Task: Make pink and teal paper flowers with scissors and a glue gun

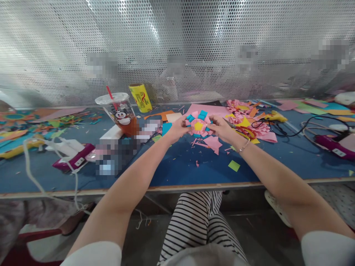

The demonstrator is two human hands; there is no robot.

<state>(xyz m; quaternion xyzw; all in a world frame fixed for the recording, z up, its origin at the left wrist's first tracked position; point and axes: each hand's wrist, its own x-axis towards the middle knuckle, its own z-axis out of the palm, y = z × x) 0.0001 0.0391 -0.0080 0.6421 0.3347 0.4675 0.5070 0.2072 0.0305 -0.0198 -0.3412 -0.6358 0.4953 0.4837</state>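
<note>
Between my two hands is a paper flower point(198, 126) with a yellow centre, a pink ring and pink and blue folded petals around it. My left hand point(179, 129) pinches its left edge, and my right hand point(220, 127) grips its right edge. The flower is held up over the blue tabletop, facing me. Just below it lie pink paper scraps point(213, 143) and small trimmings. A green paper square point(234, 165) rests nearer the table edge. Beyond my right wrist, red-handled scissors point(246, 132) lie partly hidden among yellow paper pieces.
A plastic drink cup point(124, 118) with a red straw and a yellow box point(141, 97) stand back left. Purple power strips point(74, 159) with white cables lie left and right. Pink paper flowers point(240, 107) and a yellow glue gun point(275, 116) are at right. A perforated metal panel point(177, 37) rises behind.
</note>
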